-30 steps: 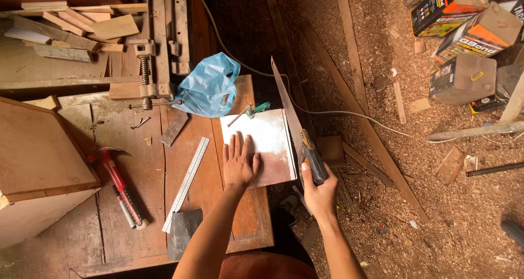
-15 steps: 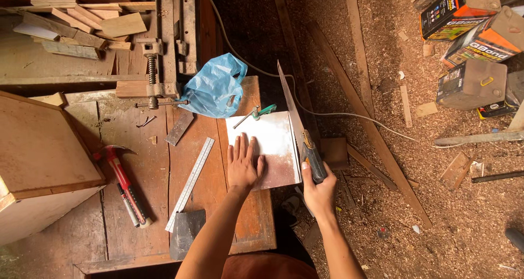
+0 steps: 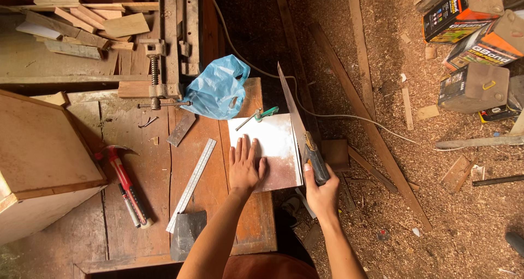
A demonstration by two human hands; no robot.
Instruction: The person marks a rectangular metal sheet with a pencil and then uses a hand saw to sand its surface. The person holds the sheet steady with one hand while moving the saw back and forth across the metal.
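Note:
My left hand [image 3: 244, 167] lies flat, fingers spread, on a white board [image 3: 275, 142] that rests at the right edge of the wooden workbench [image 3: 136, 202]. My right hand [image 3: 321, 191] grips the dark handle of a hand saw [image 3: 299, 123]. The saw's blade runs along the board's right edge and points away from me. A small green-handled tool [image 3: 261, 115] lies at the board's far edge.
A blue plastic bag [image 3: 219, 89], a metal ruler [image 3: 192, 183], a red-handled hammer [image 3: 124, 178], a vise [image 3: 155, 74] and a wooden box [image 3: 41, 153] sit on the bench. Right of it, the floor holds sawdust, planks, a cable and several cardboard cartons [image 3: 472, 85].
The view has shifted slightly. Both hands keep their hold, and the saw stays along the board's right edge.

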